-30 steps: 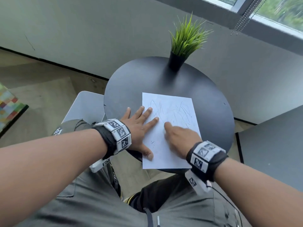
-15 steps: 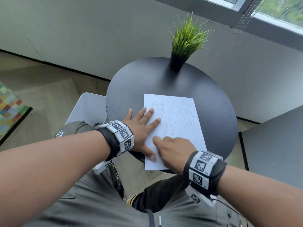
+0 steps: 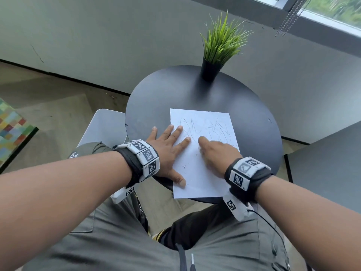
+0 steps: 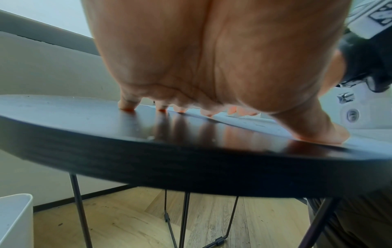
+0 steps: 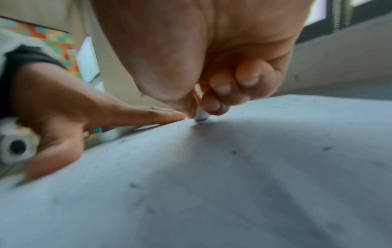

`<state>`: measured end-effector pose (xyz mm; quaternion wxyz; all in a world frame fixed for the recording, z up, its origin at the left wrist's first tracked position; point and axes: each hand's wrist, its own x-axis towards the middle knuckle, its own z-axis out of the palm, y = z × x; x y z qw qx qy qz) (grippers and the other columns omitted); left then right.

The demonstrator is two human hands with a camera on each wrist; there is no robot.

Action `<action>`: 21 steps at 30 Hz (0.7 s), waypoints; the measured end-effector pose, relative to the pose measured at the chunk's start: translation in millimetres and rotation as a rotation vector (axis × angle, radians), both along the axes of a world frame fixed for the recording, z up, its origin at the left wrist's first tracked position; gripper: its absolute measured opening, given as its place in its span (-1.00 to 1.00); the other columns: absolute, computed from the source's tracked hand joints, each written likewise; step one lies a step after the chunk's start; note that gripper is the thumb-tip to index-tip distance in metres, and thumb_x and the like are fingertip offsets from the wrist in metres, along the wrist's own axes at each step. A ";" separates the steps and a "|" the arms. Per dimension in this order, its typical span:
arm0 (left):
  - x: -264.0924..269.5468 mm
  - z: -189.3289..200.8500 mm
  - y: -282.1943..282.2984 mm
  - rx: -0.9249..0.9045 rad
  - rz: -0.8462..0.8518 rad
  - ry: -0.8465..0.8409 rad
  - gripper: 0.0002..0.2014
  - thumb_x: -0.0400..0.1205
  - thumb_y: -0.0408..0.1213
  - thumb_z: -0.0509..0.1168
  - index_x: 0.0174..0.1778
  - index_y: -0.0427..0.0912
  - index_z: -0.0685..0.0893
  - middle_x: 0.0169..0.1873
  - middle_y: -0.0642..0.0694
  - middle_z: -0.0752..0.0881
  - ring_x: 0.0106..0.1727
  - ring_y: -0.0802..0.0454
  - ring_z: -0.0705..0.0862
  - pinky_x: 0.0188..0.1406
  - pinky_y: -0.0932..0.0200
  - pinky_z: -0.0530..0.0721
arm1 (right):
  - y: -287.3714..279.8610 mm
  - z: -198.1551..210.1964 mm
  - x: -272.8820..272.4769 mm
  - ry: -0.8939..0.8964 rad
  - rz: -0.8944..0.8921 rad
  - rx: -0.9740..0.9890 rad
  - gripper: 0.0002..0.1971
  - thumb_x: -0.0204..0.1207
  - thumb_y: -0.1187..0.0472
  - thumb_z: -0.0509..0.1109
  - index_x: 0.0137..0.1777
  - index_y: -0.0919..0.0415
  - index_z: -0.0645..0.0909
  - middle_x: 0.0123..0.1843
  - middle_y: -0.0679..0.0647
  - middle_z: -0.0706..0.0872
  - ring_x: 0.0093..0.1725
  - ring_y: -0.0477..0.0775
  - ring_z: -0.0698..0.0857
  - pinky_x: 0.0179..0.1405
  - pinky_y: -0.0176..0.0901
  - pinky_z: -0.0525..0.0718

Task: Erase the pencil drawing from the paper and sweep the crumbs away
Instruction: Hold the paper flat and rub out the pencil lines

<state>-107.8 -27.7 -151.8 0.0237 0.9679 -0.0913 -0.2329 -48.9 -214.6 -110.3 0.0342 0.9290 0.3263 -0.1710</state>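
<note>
A white sheet of paper (image 3: 199, 173) with faint pencil scribbles (image 3: 213, 130) on its upper half lies on the round black table (image 3: 254, 122). My left hand (image 3: 168, 151) lies flat with spread fingers on the sheet's left edge and the table, thumb near the front edge. My right hand (image 3: 213, 151) is curled over the middle of the sheet. In the right wrist view its fingers (image 5: 214, 100) pinch a small white eraser (image 5: 201, 114) whose tip touches the paper (image 5: 212, 184). Dark crumbs (image 5: 326, 148) dot the sheet.
A potted green grass plant (image 3: 220, 45) stands at the table's far edge. A white chair (image 3: 103, 126) is left of the table and a grey surface (image 3: 328, 169) to the right. The paper's near edge overhangs the table rim above my lap.
My right hand slid back toward me and left, then pushed forward again to the middle of the scribbles. The left hand stayed pressed flat on the sheet's left edge.
</note>
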 end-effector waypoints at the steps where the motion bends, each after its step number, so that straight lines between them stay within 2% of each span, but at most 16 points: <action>1: -0.9 -0.1 -0.3 0.002 0.001 0.001 0.42 0.13 0.78 0.12 0.72 0.09 -0.42 0.71 -0.15 -0.47 0.73 -0.23 -0.42 0.61 -0.56 -0.15 | 1.4 -1.4 -3.8 0.005 0.007 0.004 -0.81 0.69 0.16 0.04 -0.08 -0.03 0.06 -0.04 0.20 0.65 -0.20 0.34 0.63 -0.22 0.12 0.63; 5: -0.4 0.8 0.2 0.005 0.003 0.000 0.43 0.14 0.78 0.12 0.72 0.08 -0.41 0.71 -0.16 -0.47 0.72 -0.23 -0.43 0.61 -0.56 -0.16 | 6.7 -1.5 -46.7 0.097 0.183 -0.051 -0.83 0.64 0.24 0.14 0.05 0.05 0.16 -0.03 0.18 0.61 -0.14 0.35 0.69 -0.33 0.04 0.51; 10: 0.0 2.8 -0.1 -0.003 0.002 0.011 0.42 0.14 0.78 0.12 0.72 0.08 -0.42 0.70 -0.15 -0.48 0.72 -0.23 -0.43 0.61 -0.57 -0.15 | 8.9 1.0 3.8 -0.011 -0.034 -0.009 -0.88 0.69 0.19 0.05 0.00 0.04 0.13 0.02 0.22 0.66 -0.19 0.33 0.62 -0.27 0.05 0.52; 12: -0.9 1.7 -0.6 -0.002 0.006 0.009 0.43 0.14 0.78 0.12 0.72 0.08 -0.41 0.70 -0.14 -0.48 0.72 -0.23 -0.43 0.61 -0.57 -0.15 | 13.7 1.8 -20.4 0.029 0.041 -0.034 -0.90 0.70 0.17 0.08 0.13 0.11 0.23 0.06 0.23 0.66 -0.10 0.36 0.66 -0.23 0.06 0.54; 14: -1.3 0.7 -0.3 0.001 0.007 0.001 0.42 0.14 0.78 0.12 0.72 0.08 -0.41 0.70 -0.14 -0.47 0.72 -0.23 -0.43 0.61 -0.57 -0.15 | 12.8 -0.2 -47.9 0.085 0.152 -0.055 -0.87 0.68 0.16 0.13 0.13 0.14 0.25 0.01 0.19 0.66 -0.16 0.33 0.65 -0.28 0.04 0.53; 16: -0.3 1.5 -0.1 0.001 0.003 0.003 0.41 0.15 0.78 0.11 0.72 0.08 -0.42 0.71 -0.15 -0.47 0.72 -0.23 -0.43 0.61 -0.56 -0.15 | 12.8 2.2 -37.6 0.056 0.115 -0.075 -0.87 0.67 0.20 0.12 0.05 0.10 0.18 -0.02 0.17 0.66 -0.24 0.29 0.58 -0.31 0.03 0.52; 18: 0.5 1.8 -0.5 -0.001 0.003 0.008 0.42 0.14 0.78 0.11 0.72 0.08 -0.43 0.70 -0.14 -0.48 0.72 -0.23 -0.43 0.61 -0.56 -0.14 | 11.7 3.0 -10.0 -0.013 0.003 -0.064 -0.85 0.65 0.23 0.08 0.02 0.08 0.12 0.00 0.20 0.68 -0.23 0.30 0.57 -0.29 0.04 0.51; 20: 0.0 1.9 -0.7 0.004 0.001 0.006 0.42 0.14 0.78 0.11 0.72 0.08 -0.42 0.70 -0.15 -0.47 0.73 -0.24 -0.42 0.61 -0.57 -0.14 | 14.8 5.9 -9.2 -0.030 -0.003 -0.075 -0.88 0.66 0.22 0.09 0.11 0.12 0.20 0.04 0.22 0.68 -0.17 0.34 0.63 -0.27 0.03 0.50; 21: -1.1 1.7 -0.7 0.008 -0.001 0.005 0.42 0.14 0.78 0.10 0.72 0.08 -0.42 0.70 -0.15 -0.47 0.73 -0.24 -0.42 0.61 -0.57 -0.15 | 17.4 6.4 -20.3 -0.011 0.050 -0.081 -0.84 0.66 0.21 0.11 0.19 0.15 0.24 0.04 0.21 0.68 -0.11 0.35 0.67 -0.27 0.02 0.49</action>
